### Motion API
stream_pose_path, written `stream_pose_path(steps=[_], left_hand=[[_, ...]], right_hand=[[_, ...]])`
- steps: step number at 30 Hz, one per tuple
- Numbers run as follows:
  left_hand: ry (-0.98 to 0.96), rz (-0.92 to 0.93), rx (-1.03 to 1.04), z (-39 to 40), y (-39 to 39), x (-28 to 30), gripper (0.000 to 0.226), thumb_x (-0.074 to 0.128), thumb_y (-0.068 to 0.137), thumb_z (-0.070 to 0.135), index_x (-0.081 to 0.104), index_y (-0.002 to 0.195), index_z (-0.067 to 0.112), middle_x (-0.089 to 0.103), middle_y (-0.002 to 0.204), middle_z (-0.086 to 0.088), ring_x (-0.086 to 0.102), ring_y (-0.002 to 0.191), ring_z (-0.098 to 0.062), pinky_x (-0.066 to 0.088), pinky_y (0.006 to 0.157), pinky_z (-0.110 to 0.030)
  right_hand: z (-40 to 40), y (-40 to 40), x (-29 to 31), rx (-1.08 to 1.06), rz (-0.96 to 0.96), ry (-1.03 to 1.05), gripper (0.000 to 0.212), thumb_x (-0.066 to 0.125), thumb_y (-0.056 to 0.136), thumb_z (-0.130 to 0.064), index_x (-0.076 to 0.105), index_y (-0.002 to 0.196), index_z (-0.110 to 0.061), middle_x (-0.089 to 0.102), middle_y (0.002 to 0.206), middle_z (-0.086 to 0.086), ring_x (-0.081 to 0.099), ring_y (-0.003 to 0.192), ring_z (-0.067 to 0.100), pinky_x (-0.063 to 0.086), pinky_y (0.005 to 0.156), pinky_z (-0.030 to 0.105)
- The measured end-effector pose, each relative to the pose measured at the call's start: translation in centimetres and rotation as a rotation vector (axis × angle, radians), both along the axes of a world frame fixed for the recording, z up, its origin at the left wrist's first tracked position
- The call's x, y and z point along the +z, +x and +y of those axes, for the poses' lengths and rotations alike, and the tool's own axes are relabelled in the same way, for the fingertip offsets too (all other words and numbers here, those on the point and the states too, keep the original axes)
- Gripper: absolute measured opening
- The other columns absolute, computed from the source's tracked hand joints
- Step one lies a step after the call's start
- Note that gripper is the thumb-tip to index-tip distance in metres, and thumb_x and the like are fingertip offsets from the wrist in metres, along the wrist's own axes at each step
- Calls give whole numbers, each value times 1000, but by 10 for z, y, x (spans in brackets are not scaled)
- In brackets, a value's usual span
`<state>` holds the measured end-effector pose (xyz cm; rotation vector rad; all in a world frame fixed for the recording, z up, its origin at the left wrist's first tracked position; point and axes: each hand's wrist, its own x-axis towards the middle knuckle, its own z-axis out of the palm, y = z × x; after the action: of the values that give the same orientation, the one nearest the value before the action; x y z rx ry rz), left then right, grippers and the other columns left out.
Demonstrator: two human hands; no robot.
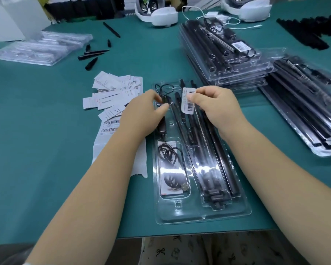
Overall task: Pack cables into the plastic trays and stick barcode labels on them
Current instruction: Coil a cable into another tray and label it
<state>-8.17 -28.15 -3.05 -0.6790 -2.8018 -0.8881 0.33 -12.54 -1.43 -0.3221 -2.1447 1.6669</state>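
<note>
In the head view, a clear plastic tray (199, 213) was laid on the green surface (46, 169), holding black rods (214, 150) and a coiled cable (168, 152). A barcode label (188, 101) was pinched by the right hand (216, 104); the tray's upper cable was gripped by the left hand (143, 109). Filled trays (237, 73) were stacked just beside.

White headsets (157, 15) on green table (46, 169)
</note>
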Motion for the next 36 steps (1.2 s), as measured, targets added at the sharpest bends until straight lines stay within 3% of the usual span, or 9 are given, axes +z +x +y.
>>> stream_pose_path(steps=[3, 9, 13, 18, 20, 24, 28, 31, 36], left_hand=[[-98, -84, 176, 2, -4, -4, 44, 52, 90, 45, 53, 123, 16, 62, 96, -4, 55, 93, -26, 37, 71, -31], [-174, -132, 151, 5, -6, -1, 26, 56, 84, 44, 48, 86, 19, 50, 71, 1, 47, 73, -23, 36, 58, -29], [-175, -166, 92, 3, -2, 6, 37, 61, 74, 39, 38, 61, 13, 40, 50, -3, 38, 53, -22, 29, 49, -25], [-249, -253, 3, 2, -1, 14, 51, 70, 71, 42, 31, 55, 14, 29, 48, 1, 31, 46, -19, 25, 49, -26], [-230, -292, -18, -1, -3, 15, 49, 75, 70, 45, 40, 59, 13, 36, 52, 1, 37, 50, -19, 29, 52, -27], [-111, -364, -37, -6, -9, 13, 62, 82, 65, 51, 45, 106, 21, 43, 85, 10, 45, 85, -16, 33, 63, -29], [-77, -383, -54, -8, -17, 12, 71, 84, 57, 55, 45, 108, 26, 41, 84, 18, 45, 79, -4, 31, 58, -21], [-49, -417, -72, -11, -20, 10, 72, 84, 54, 56, 46, 108, 27, 48, 87, 16, 43, 80, 4, 32, 59, -23], [-34, -468, -92, -15, -22, 12, 67, 84, 56, 55, 48, 106, 27, 49, 82, 12, 46, 75, -2, 31, 58, -27]], right_hand=[[-3, 3, 1, 38, 11, -40, 15, 72, 81, -26, 71, 67, -31, 70, 67, -19, 59, 62, -9, 48, 62, 11], [3, 3, 4, 74, 61, -118, 16, 69, 84, -14, 70, 73, -26, 72, 72, -14, 62, 65, -6, 45, 63, 8], [5, 1, 4, 53, 23, -74, 14, 68, 85, -14, 70, 76, -26, 70, 67, -16, 61, 63, -6, 48, 65, 12], [3, 0, 1, 67, -70, 15, 3, 70, 84, -19, 71, 82, -20, 69, 76, -10, 63, 73, 6, 53, 79, 28], [3, -4, 1, 67, -113, 68, 2, 72, 83, -22, 71, 81, -22, 68, 79, -10, 62, 76, 5, 51, 80, 26], [3, -23, 10, 85, -152, 104, 6, 74, 80, -25, 70, 77, -28, 66, 69, -15, 60, 61, -8, 50, 66, 13], [-5, -50, 17, 99, -177, 177, 11, 75, 79, -25, 67, 73, -29, 63, 70, -17, 56, 57, -11, 39, 52, 0], [-12, -61, 7, 79, -205, 185, 4, 74, 80, -24, 71, 81, -21, 64, 74, -9, 55, 65, 0, 44, 61, 14], [-18, -62, -4, 42, -205, 313, 21, 72, 80, -27, 66, 61, -23, 67, 94, 21, 60, 76, 31, 50, 79, 42]])
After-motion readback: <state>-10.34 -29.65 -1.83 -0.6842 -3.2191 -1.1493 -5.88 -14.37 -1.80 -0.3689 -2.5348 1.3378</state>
